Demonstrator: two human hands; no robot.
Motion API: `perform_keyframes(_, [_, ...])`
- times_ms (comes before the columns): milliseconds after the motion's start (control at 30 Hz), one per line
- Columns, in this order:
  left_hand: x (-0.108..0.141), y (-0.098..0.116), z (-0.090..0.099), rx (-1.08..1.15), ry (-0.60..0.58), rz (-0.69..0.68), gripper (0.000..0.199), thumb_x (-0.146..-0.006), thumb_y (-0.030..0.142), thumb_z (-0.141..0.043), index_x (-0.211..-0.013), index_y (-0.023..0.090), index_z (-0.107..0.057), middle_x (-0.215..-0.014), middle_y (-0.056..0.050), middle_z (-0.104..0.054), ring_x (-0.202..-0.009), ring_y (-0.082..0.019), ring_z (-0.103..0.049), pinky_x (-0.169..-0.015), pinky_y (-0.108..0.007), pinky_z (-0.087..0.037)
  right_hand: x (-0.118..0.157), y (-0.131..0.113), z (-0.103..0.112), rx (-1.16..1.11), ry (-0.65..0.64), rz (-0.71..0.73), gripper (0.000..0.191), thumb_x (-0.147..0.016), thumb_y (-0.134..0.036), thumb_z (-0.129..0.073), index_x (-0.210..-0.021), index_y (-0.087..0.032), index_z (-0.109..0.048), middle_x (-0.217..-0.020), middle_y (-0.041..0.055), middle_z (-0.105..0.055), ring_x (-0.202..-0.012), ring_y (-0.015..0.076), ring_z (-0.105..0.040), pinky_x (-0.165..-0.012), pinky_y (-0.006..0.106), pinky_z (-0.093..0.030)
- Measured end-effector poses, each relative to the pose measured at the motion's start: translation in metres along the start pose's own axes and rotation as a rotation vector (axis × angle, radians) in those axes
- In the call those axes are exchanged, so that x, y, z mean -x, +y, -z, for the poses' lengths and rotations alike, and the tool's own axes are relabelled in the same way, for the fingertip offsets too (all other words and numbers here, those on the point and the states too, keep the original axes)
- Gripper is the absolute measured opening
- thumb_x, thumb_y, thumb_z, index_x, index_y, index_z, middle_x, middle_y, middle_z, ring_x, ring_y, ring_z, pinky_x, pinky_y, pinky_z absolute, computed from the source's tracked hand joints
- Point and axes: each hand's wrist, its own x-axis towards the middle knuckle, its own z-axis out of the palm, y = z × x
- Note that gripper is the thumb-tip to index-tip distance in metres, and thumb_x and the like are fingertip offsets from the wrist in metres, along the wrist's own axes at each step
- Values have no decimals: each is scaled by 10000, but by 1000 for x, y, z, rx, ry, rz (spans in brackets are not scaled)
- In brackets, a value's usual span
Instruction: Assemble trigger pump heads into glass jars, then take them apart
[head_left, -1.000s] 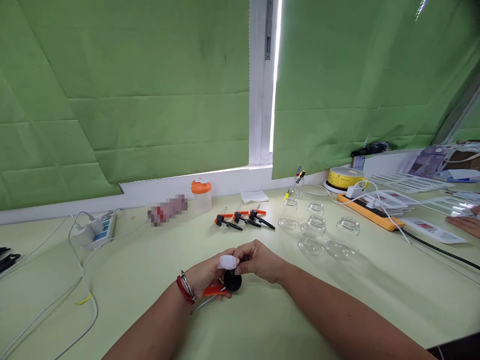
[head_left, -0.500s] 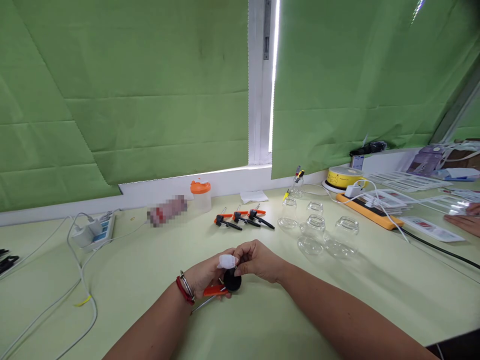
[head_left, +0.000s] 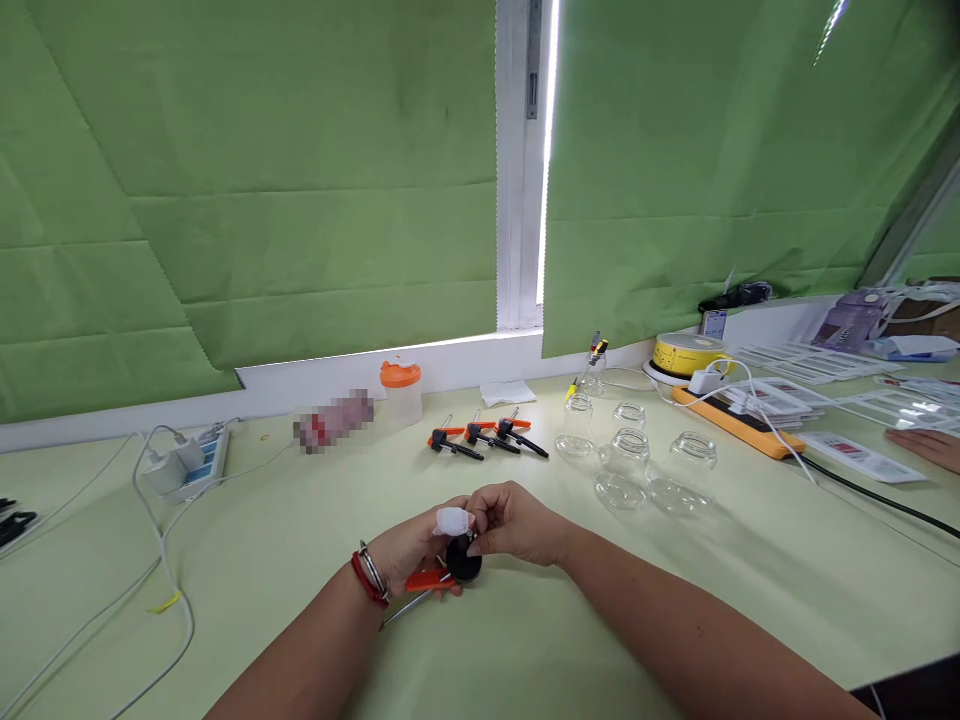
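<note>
My left hand (head_left: 416, 550) is wrapped round a black and orange device (head_left: 463, 560) with a metal rod that slants down to the left. A white covering sits on the thumb or a finger of that hand. My right hand (head_left: 514, 522) is closed in a pinch at the top of the black round part; what lies between its fingertips is too small to make out. Behind the hands, three similar black and orange devices (head_left: 487, 437) lie in a row. Several clear glass jars (head_left: 622, 468) stand to their right.
An orange-lidded cup (head_left: 403, 393) and a folded white tissue (head_left: 508, 393) are at the back. White cables and a power strip (head_left: 217, 465) lie left. On the right are an orange power strip (head_left: 739, 422), printed sheets (head_left: 862, 457) and another person's hand.
My hands and the device have barely moved. The other person's hand at the right edge has shifted slightly.
</note>
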Motion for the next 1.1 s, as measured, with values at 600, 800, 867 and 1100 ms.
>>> perform_keyframes(600, [-1,-2,4,15,-9,-14,445,-727,447,-540,-1105,222,-476,-804,-44,-587,-508,-159,-593,-394,-220,-378,1,-5,-3,18,-2,-4,306,-543,-237,-796,-632,-154,-515,-755,-10,-567,-697,109,-521,-645,256,-436])
perform_keyframes(800, [-2,-3,6,35,-36,-8,435,-739,457,-535,-1103,229,-470,-802,-36,-577,-510,-155,-593,-398,-216,-376,0,-4,-2,37,-6,4,305,-553,-215,-789,-621,-153,-499,-743,-18,-549,-700,104,-511,-634,242,-419])
perform_keyframes(867, [-2,-4,6,35,-35,-11,441,-739,463,-532,-1103,222,-472,-800,-39,-576,-514,-157,-591,-400,-219,-377,0,-5,-2,33,-8,1,293,-554,-206,-788,-647,-153,-515,-738,-20,-552,-687,100,-507,-633,241,-417])
perform_keyframes(1100, [-1,-2,5,19,-36,-10,476,-730,479,-544,-1122,219,-466,-795,-43,-577,-519,-161,-588,-412,-228,-380,2,-9,-3,35,-27,-16,296,-536,-232,-798,-660,-145,-543,-748,-19,-571,-674,99,-510,-643,255,-422])
